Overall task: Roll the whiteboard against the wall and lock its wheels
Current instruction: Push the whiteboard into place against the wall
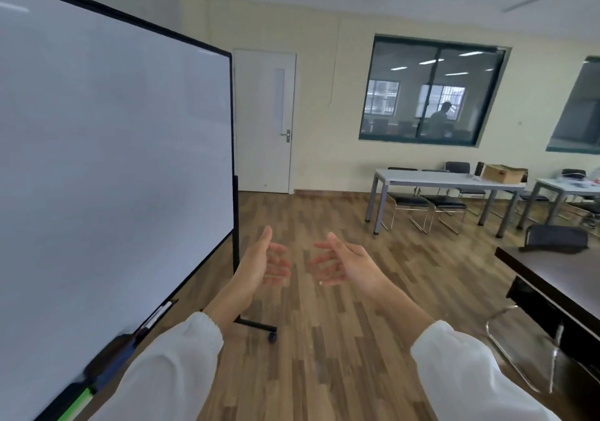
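A large black-framed whiteboard (113, 161) fills the left of the view, standing on a black foot with one caster wheel (272, 337) visible on the wood floor. Markers and an eraser lie in its tray (130, 342) at the lower left. My left hand (264, 263) and my right hand (341, 266) hover in mid-air to the right of the board's edge, palms facing each other, fingers spread, holding nothing. Neither hand touches the board. Both arms wear white sleeves.
A cream wall (324, 102) with a white door (264, 122) and a dark window (431, 91) lies ahead. White tables (448, 179) with black chairs (441, 206) stand at the right. A dark desk (558, 274) is close on my right.
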`<act>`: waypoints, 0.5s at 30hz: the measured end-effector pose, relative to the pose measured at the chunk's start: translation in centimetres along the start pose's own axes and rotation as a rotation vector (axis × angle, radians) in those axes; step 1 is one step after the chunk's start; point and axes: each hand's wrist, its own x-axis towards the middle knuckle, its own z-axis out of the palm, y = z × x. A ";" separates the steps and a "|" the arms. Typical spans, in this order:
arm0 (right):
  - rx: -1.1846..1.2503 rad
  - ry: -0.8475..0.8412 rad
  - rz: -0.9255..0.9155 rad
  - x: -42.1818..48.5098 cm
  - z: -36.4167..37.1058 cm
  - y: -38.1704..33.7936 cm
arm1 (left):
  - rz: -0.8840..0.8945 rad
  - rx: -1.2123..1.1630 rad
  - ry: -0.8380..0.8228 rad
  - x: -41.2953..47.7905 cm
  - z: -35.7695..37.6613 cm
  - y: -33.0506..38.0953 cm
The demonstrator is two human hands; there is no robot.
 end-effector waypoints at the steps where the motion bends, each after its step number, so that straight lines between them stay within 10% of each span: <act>1: -0.003 0.001 0.005 2.4 -1.1 0.1 | -0.006 -0.003 0.009 2.4 0.8 0.3; 15: -0.006 -0.207 -0.093 34.3 -9.5 2.8 | 0.034 -0.076 0.275 27.9 5.8 2.9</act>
